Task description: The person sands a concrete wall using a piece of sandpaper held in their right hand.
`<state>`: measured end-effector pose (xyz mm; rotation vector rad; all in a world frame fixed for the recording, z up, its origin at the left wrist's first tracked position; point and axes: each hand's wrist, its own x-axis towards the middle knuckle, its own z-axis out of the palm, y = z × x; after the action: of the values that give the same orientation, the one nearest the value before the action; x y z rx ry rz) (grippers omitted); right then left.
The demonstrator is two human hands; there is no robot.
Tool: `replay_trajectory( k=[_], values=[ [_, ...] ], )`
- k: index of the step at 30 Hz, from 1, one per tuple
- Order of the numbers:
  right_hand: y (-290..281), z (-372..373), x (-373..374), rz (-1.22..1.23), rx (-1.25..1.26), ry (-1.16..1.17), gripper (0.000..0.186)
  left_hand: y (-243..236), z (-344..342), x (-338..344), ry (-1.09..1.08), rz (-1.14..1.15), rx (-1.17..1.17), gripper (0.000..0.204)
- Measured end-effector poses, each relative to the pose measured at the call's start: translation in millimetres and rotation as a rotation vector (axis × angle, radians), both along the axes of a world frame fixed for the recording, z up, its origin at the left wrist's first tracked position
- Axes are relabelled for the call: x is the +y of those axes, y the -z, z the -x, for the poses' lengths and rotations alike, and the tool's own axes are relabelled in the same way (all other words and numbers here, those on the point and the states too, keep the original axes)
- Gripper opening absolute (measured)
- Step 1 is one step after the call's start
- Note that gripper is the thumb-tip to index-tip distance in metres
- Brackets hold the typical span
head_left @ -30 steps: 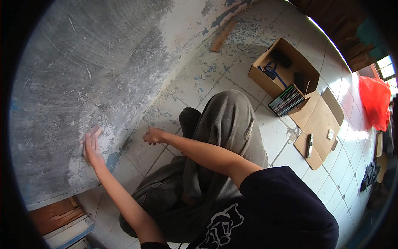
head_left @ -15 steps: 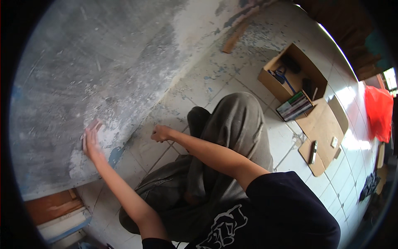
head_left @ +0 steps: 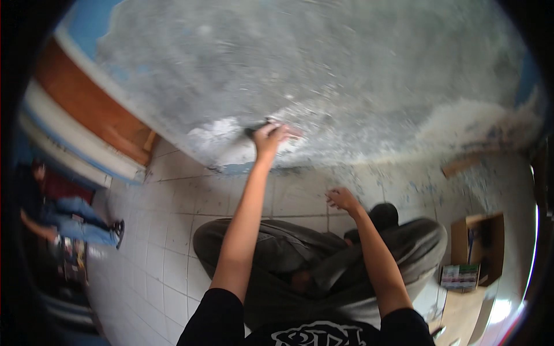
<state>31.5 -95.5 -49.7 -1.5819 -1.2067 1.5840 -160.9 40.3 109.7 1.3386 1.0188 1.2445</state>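
Observation:
My left hand (head_left: pixel 270 138) presses a small flat reddish-brown piece (head_left: pixel 294 133), which looks like sandpaper, against the low part of the grey wall (head_left: pixel 323 63). The fingers close over it, and part of it is hidden beneath them. White patches and scraped, flaking paint surround that spot. Above the floor, in front of my folded legs (head_left: pixel 306 248), my right hand (head_left: pixel 343 199) hangs with loosely bent fingers, somewhat apart, and nothing visible in them.
Paint flakes lie on the white tiled floor (head_left: pixel 167 230) along the wall. At right are a wooden strip (head_left: pixel 459 165), an open cardboard box (head_left: pixel 460 242) and a cardboard sheet (head_left: pixel 459 317). Left are an orange-brown door panel (head_left: pixel 92 109) and another person's jeans-clad legs (head_left: pixel 86 222).
The view has turned left, bringing the door and the other person into sight. My left hand remains at the wall with the piece; the right hand's fingers have loosened a little.

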Motion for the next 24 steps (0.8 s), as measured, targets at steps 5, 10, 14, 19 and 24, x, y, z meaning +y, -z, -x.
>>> replay_trajectory(
  k=[5, 10, 14, 19, 24],
  values=[
    [-13, 14, -9, -0.006, 0.020, -0.048, 0.036, -13, 37, 11, 0.000, -0.239, 0.220, 0.016],
    [-22, 16, -20, 0.043, -0.014, -0.083, 0.034, -7, 35, 13, -0.191, -0.286, 0.752, 0.012],
    [-20, 6, -17, 0.030, -0.105, -0.091, 0.032, -34, 14, 7, -0.235, -0.096, 0.805, 0.004],
    [-29, 19, -21, 0.008, -0.145, -0.166, 0.031, -52, 17, 3, -0.178, 0.023, 0.800, 0.002],
    [-19, 20, -24, 0.008, -0.101, -0.162, 0.032, -35, 12, 2, -0.389, -0.158, 0.870, 0.006]
  ],
)
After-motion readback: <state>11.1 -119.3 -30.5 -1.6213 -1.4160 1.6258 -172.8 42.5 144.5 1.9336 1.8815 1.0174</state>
